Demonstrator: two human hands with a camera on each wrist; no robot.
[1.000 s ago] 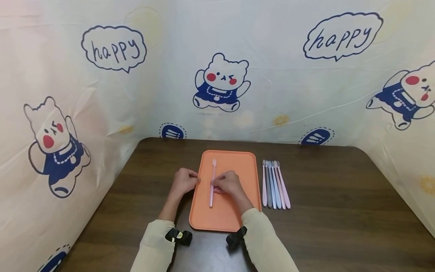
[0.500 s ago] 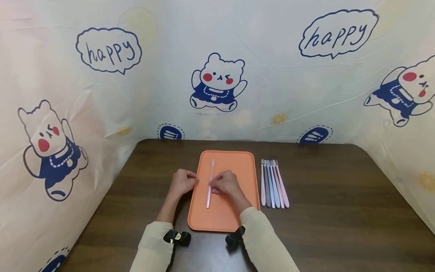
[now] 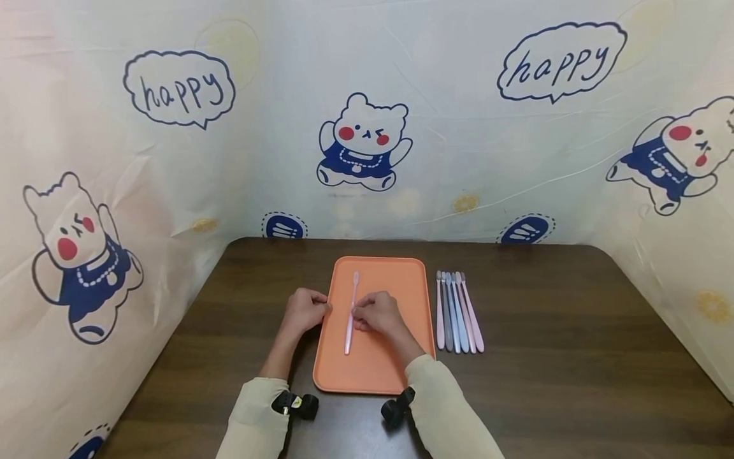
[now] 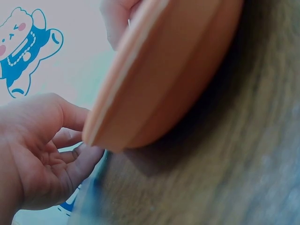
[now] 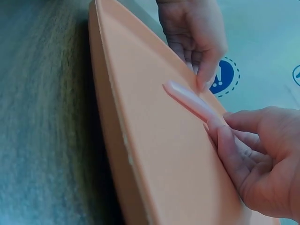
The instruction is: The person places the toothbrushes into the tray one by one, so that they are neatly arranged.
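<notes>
- The pink toothbrush (image 3: 350, 313) lies lengthwise on the orange tray (image 3: 401, 280), left of the tray's middle, bristle end pointing away from the person.
- The right hand (image 3: 375, 313) pinches the handle near its middle; its fingers cover that stretch, and the right wrist view shows only the near end of the handle (image 5: 187, 99) poking out from the fingertips.
- The left hand (image 3: 305, 310) sits at the tray's left edge with curled fingers; in the left wrist view thumb and fingers close around the rim (image 4: 93, 133), though the fingertips under it are hidden.
- Five more toothbrushes (image 3: 457, 312) lie side by side on the dark worktop (image 3: 573, 331), just right of the tray; their colours are hard to separate.
- Both wrist views are blurred, and the tray fills most of them.
</notes>
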